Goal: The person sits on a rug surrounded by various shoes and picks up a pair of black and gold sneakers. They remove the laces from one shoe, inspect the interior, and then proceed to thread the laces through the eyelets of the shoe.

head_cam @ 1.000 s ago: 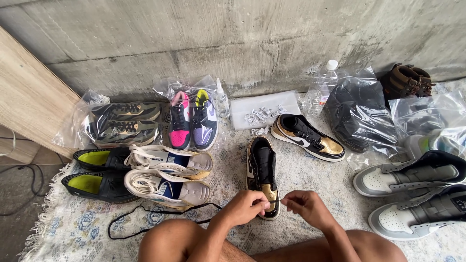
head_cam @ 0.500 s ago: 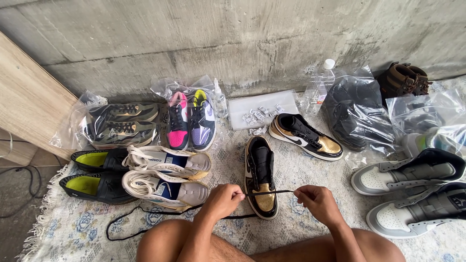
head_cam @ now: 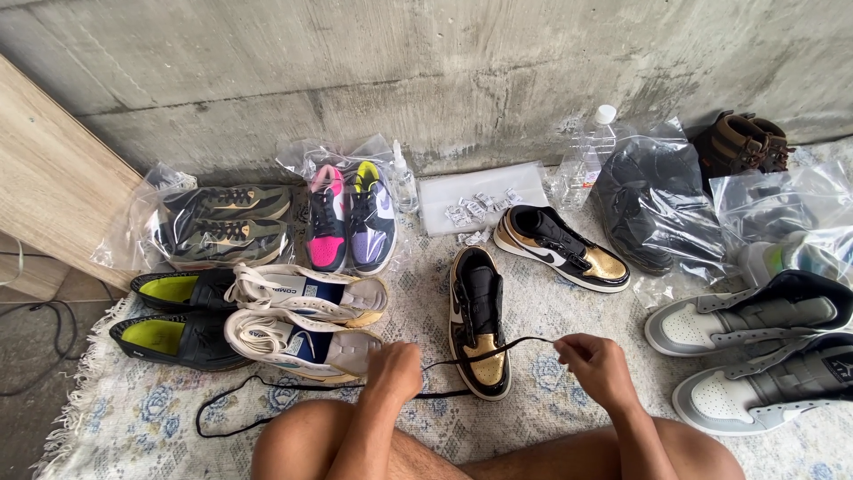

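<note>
While both hands work a black lace (head_cam: 524,340) across the toe of the black-and-gold sneaker (head_cam: 481,325), the lacing looks to be at its first step: the lace runs through the lowest eyelets only, judging by how it crosses just above the gold toe cap. The left hand (head_cam: 394,371), nearest the knees and left of that sneaker, is closed in a pinching grip on the lace, whose long loose end trails off leftward over the patterned rug (head_cam: 133,418). The right hand (head_cam: 593,363), right of the sneaker, pinches the other end between thumb and fingertips and holds it taut. The sneaker lies on the rug, toe toward the person, tongue open and upper eyelets bare.

The next move, as I judge it, calls for evening the two ends and then feeding one tip up through the next eyelet, which needs a finer pinch near the lace tip.

Left of the sneaker lie two white shoes (head_cam: 306,316) on their sides, and beyond them black slip-ons (head_cam: 173,316). Its black-and-gold mate (head_cam: 562,248) sits just behind and to the right. Grey high-tops (head_cam: 755,351) stand well to the right. Farther back, bagged shoes (head_cam: 346,218) line the concrete wall (head_cam: 426,80).
</note>
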